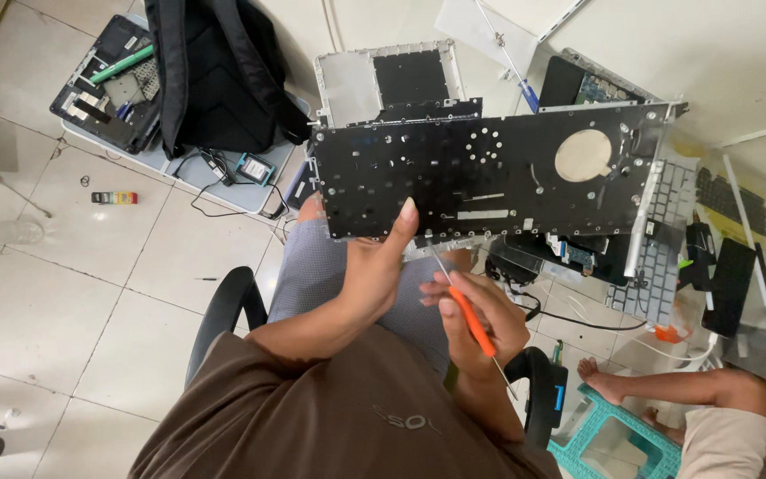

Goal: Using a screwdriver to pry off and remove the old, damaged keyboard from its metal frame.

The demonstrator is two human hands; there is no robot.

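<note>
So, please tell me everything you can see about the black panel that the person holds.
The panel is a wide, flat, black rectangular plate, apparently metal, with many small holes, a ring of holes near the centre, a pale round patch toward the right and a silver frame along its right end. It is held up above the lap, roughly level. The left hand grips its lower edge, thumb on its face. The screwdriver in the right hand points its tip at the lower edge.

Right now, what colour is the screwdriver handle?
Orange, on the screwdriver in the right hand; head view.
</note>
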